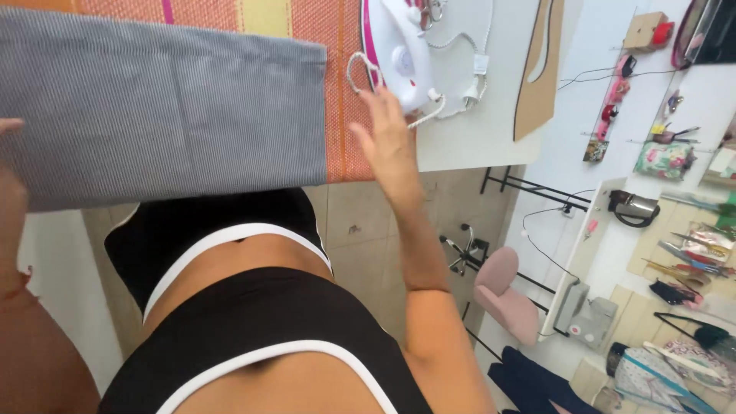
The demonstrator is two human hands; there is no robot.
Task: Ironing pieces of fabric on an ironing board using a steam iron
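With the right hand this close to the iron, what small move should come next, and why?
Probably close the right hand around the iron's handle. The fingers are spread and reach the rear of the white iron, not yet gripping, while the left hand rests at the edge of the grey cloth spread on the board.

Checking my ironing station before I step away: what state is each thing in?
Iron: lying on the white table, cord coiled beside it.
Grey fabric: spread flat over the striped board cover.
Right hand: open, fingertips at the iron.
Left hand: at the fabric's edge, grip unclear.
Pink chair: unoccupied.
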